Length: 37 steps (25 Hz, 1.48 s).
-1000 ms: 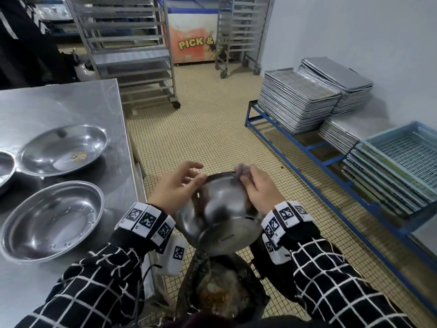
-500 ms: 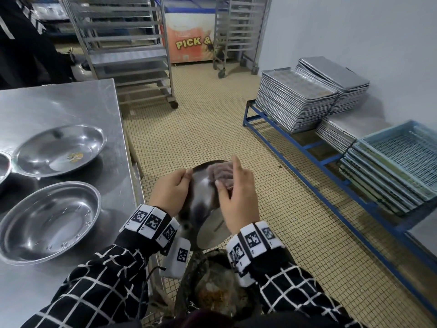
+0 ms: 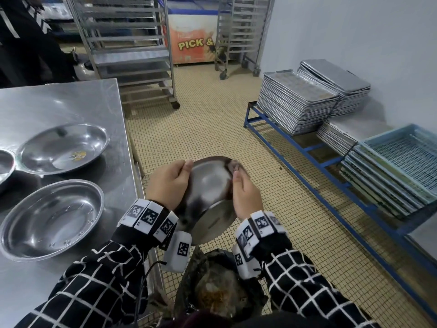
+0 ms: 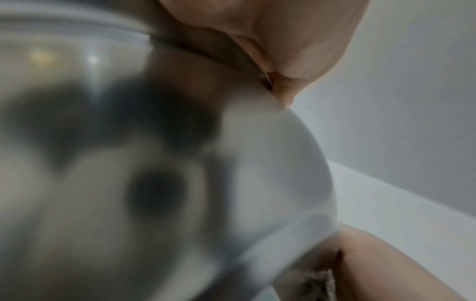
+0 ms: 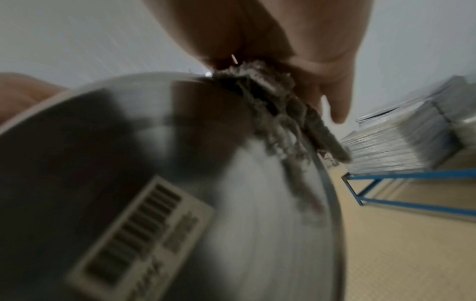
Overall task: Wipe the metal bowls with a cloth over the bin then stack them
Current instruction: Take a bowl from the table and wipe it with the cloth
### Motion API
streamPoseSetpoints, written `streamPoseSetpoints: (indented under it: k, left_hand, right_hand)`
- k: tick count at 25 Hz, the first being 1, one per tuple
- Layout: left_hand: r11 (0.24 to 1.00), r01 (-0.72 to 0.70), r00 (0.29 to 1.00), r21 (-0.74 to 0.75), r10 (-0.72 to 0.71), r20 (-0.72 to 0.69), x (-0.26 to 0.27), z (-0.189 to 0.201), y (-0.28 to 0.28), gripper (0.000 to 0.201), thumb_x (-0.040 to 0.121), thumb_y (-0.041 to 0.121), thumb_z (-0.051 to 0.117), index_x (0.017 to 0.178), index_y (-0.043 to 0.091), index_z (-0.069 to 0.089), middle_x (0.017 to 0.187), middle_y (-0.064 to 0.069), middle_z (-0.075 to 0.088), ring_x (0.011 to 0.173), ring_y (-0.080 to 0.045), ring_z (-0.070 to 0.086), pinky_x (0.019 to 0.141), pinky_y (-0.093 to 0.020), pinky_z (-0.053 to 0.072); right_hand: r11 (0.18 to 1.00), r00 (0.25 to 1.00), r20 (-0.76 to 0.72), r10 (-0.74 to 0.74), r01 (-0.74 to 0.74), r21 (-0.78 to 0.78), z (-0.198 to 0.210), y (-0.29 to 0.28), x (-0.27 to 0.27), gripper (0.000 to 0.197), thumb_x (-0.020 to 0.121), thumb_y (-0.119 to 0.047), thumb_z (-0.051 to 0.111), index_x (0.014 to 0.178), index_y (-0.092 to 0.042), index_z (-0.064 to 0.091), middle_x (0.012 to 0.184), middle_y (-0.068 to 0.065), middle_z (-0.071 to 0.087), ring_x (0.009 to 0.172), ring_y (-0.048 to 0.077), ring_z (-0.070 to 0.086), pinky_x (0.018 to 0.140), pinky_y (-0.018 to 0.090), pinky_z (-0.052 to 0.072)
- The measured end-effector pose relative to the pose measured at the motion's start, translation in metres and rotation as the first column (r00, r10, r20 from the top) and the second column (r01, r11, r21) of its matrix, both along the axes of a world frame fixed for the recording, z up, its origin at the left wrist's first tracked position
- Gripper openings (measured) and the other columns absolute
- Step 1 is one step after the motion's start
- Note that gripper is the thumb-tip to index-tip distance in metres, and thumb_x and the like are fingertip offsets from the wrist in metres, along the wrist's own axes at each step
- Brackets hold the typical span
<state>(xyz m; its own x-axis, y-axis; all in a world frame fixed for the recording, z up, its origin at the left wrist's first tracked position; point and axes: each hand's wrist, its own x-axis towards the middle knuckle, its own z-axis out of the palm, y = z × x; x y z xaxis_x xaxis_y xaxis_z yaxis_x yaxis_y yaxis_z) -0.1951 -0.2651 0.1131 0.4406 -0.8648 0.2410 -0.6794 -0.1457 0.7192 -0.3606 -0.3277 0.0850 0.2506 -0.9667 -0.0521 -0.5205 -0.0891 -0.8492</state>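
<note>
Cloth (image 3: pixel 234 167) shifted from bowl (image 3: pixel 208 185) back to right rim.

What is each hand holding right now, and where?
Left hand grips the metal bowl at its rim; right hand pinches the cloth against the opposite rim.

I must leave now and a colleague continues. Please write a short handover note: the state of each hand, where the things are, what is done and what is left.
Left hand: grips the rim of the metal bowl, tilted over the bin.
Right hand: presses the cloth on the bowl's far rim.
On the steel table: two wide bowls, the far one with food residue, the near one; the edge of a third.
Done: nothing stacked yet.
Left: finish this bowl, wipe the others, stack all.
</note>
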Motion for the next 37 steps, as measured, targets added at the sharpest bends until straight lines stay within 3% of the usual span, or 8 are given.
streamPoseSetpoints:
  k: [3,7,10,12,15,24,32,37]
  left_hand:
    - [1.0,-0.02,0.999,0.014,0.02,0.03,-0.005,-0.002,-0.003,0.04,0.1,0.034,0.041,0.061,0.023,0.043,0.059,0.004,0.051,0.06,-0.018,0.049,0.055,-0.029,0.036]
    - [0.998,-0.023,0.999,-0.055,0.022,-0.025,-0.008,-0.001,-0.005,0.04,0.099,0.033,0.045,0.061,0.02,0.047,0.055,0.005,0.049,0.053,-0.016,0.046,0.052,-0.032,0.036]
    - [0.993,-0.049,0.976,-0.11,0.024,-0.216,0.0,-0.012,-0.005,0.039,0.098,0.034,0.047,0.065,0.015,0.056,0.054,0.005,0.049,0.054,-0.018,0.045,0.056,-0.037,0.041]
    - [0.988,-0.054,0.942,-0.146,0.002,-0.335,0.007,-0.021,-0.003,0.037,0.098,0.033,0.049,0.068,0.014,0.059,0.057,0.003,0.052,0.058,-0.017,0.047,0.061,-0.035,0.04]
    - [0.986,-0.016,0.868,-0.164,-0.067,-0.491,0.017,-0.034,0.0,0.039,0.097,0.032,0.05,0.082,-0.003,0.061,0.074,-0.012,0.056,0.071,-0.02,0.05,0.073,-0.037,0.041]
    - [0.988,0.15,0.947,-0.031,-0.152,-0.284,0.02,-0.03,0.015,0.022,0.094,0.037,0.052,0.109,0.023,0.058,0.097,0.008,0.059,0.094,-0.013,0.058,0.087,-0.038,0.051]
    - [0.971,0.207,0.978,0.118,-0.206,-0.019,-0.011,-0.024,0.005,0.018,0.099,0.029,0.046,0.086,0.025,0.057,0.075,0.004,0.062,0.072,-0.016,0.058,0.073,-0.036,0.05]
    - [0.998,0.051,0.997,0.036,-0.053,0.052,-0.009,-0.021,0.006,0.032,0.1,0.027,0.044,0.068,0.027,0.046,0.062,0.008,0.053,0.061,-0.01,0.049,0.057,-0.023,0.036]
  right_hand:
    - [0.916,0.979,-0.16,0.127,-0.177,-0.359,-0.005,0.028,0.015,0.052,0.101,-0.044,0.021,0.146,-0.021,0.032,0.15,0.0,0.035,0.14,0.016,0.026,0.114,0.034,0.024]
    - [0.865,0.991,-0.134,-0.004,-0.065,-0.498,-0.006,0.034,0.025,0.057,0.098,-0.05,0.016,0.146,-0.024,0.032,0.153,-0.001,0.029,0.144,0.019,0.017,0.117,0.04,0.017]
    - [0.975,0.959,0.202,-0.197,0.213,-0.06,-0.001,0.009,0.005,0.043,0.102,-0.042,0.024,0.138,-0.028,0.043,0.137,-0.002,0.047,0.12,0.018,0.049,0.091,0.033,0.05]
    - [0.928,0.876,0.346,-0.337,0.247,0.277,-0.012,-0.012,-0.014,0.037,0.101,-0.039,0.029,0.123,-0.027,0.057,0.119,-0.003,0.058,0.101,0.013,0.057,0.071,0.023,0.047]
    - [0.863,0.811,0.41,-0.417,0.212,0.458,-0.021,-0.017,-0.033,0.035,0.1,-0.042,0.034,0.121,-0.022,0.054,0.111,-0.001,0.058,0.1,0.018,0.055,0.084,0.032,0.046]
    - [0.998,0.98,0.188,-0.062,0.062,0.01,-0.015,-0.019,-0.052,0.02,0.102,-0.03,0.037,0.107,-0.019,0.053,0.09,-0.006,0.059,0.081,0.011,0.055,0.055,0.007,0.038]
    - [0.81,0.877,-0.453,0.163,-0.381,-0.446,0.011,-0.032,-0.02,0.024,0.098,-0.026,0.038,0.115,-0.021,0.053,0.11,0.0,0.058,0.103,0.02,0.048,0.092,0.038,0.036]
    - [0.797,0.979,-0.103,0.177,-0.204,-0.568,0.011,-0.01,-0.002,0.032,0.092,-0.007,0.05,0.123,-0.014,0.055,0.119,0.007,0.047,0.107,0.017,0.048,0.096,0.03,0.045]
